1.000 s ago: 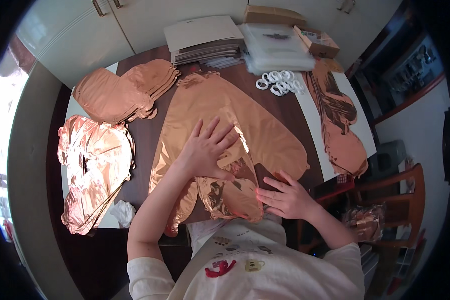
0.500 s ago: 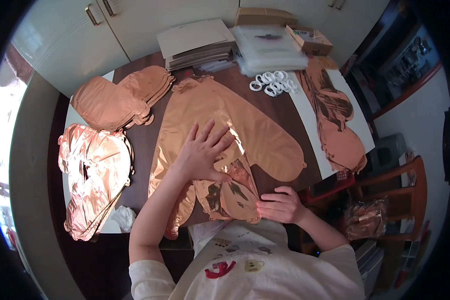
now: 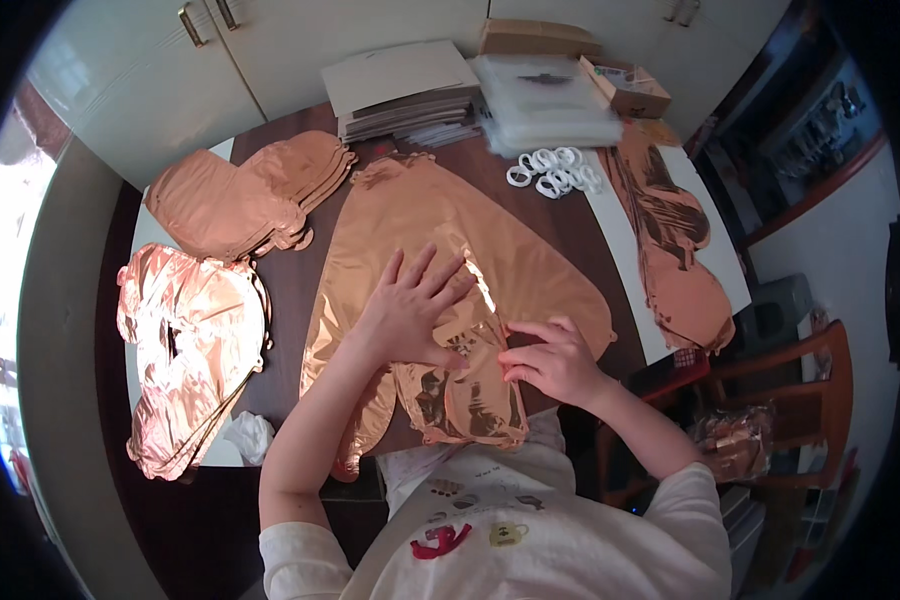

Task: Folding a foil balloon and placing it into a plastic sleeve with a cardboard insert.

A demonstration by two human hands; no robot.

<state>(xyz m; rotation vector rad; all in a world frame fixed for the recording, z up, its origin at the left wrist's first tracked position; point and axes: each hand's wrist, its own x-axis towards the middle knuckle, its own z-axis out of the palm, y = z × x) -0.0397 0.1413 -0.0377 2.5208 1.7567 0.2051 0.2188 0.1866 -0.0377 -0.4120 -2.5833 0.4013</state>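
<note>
A large flat rose-gold foil balloon [image 3: 390, 215] lies across the middle of the dark table, its near part folded over in creased, shiny layers. My left hand [image 3: 410, 315] rests flat on it with the fingers spread, pressing on the foil. On the right side of the folded part, my right hand [image 3: 555, 360] pinches the foil edge between thumb and fingers. The near end of the fold hangs close to my shirt at the table's front edge.
Stacks of similar foil balloons lie at the far left [image 3: 220, 195], near left [image 3: 185, 370] and right [image 3: 675, 270]. White ribbon-like rings [image 3: 558, 170], cardboard sheets [image 3: 400, 80], clear plastic bags [image 3: 545, 100] and a small box [image 3: 625, 85] sit at the back. A wooden chair [image 3: 835, 400] stands right.
My right hand has moved up and left from the balloon's near corner to the fold's right side, and the right lobe's inner edge is now covered. My left hand stays spread in place.
</note>
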